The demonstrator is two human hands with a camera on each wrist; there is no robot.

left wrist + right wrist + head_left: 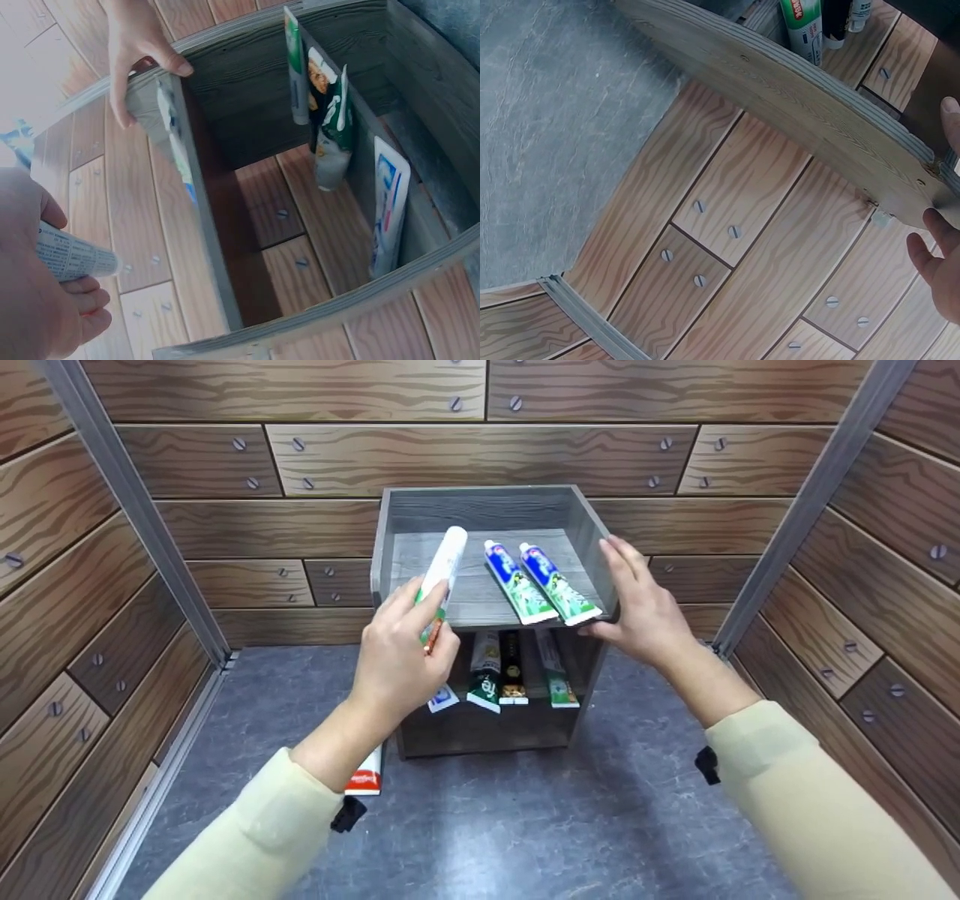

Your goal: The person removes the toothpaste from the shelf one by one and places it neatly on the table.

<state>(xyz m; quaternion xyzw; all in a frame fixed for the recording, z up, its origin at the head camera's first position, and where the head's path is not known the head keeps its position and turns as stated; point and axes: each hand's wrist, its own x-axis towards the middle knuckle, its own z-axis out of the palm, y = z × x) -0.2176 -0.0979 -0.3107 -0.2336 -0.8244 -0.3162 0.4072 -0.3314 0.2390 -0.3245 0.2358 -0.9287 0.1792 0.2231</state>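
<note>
Holding tube (448, 556), left grip (401, 641), above shelf (480, 601)

We see a person's two forearms in matching long sleeves of pale yellow-cream, plain cloth, the left sleeve (251, 817) and the right sleeve (817, 787) both fairly close-fitting. Each ends at the wrist, with a slightly darker, greyish-green patch near the cuff. We notice a small black piece (349, 814) jutting from the left cuff's inner side and a similar black tab (706, 766) at the right. Both hands are bare.
</note>
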